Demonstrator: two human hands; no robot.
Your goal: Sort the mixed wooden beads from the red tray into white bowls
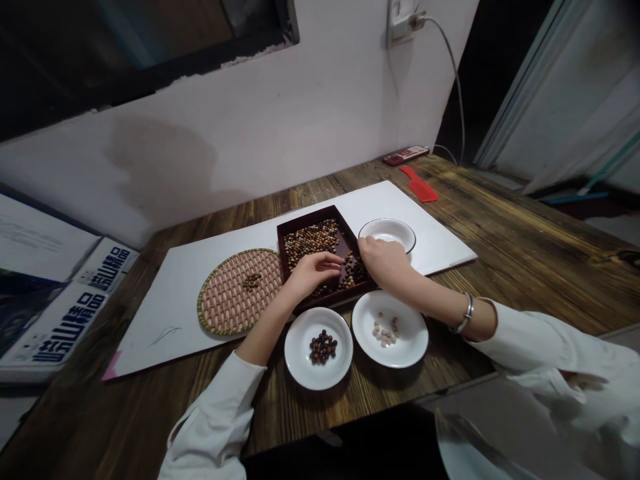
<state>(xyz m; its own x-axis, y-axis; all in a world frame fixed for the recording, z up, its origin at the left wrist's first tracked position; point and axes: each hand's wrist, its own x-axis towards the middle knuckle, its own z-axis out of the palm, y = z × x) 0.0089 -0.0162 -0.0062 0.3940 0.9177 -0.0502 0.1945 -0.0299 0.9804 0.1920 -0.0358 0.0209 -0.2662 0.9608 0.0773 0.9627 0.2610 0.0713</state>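
Dim, flat indoor light, cool cast. Source not in frame. Big soft shadow on the plain off-white wall (250,127), left side. Doorway side and dark-framed window opening (135,40) near black, little detail. No harsh glare; white rectangular board (165,300) reads brightest. Wide-angle stretch at edges; white sleeve at right (575,353) smeared. Bead detail soft.
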